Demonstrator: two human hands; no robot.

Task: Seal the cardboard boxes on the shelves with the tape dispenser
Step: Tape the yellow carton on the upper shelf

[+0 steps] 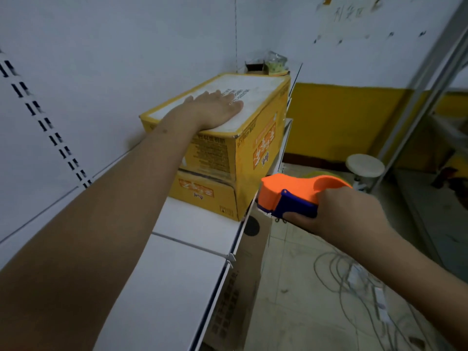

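Far left is the white back panel (pixel 76 59) of the shelving, with a slanted row of dark slots. In front of it runs the white shelf (pixel 164 274), and the left hand (pixel 215 108) reaches out along it and lies flat, fingers straight and together, palm down on the white top of the upper yellow cardboard box (pixel 240 117). So that hand isn't gripping anything, just pressing on the lid. That box sits stacked on a second yellow box (pixel 210 196), and both stand toward the far end of the shelf, right up at its front edge. Behind them at the far end there's some small clutter (pixel 268 64), too blurry to say what. Under the shelf edge a brown carton (pixel 243 274) shows on a lower level. Further right, the right hand (pixel 349 214) is curled tight around the blue handle of the orange tape dispenser (pixel 291 196), held out in the air just off the shelf's front edge, near the lower box's corner but not touching it. Past that: a round white stool (pixel 364 165) and loose cables (pixel 354 282) on the tiled floor.
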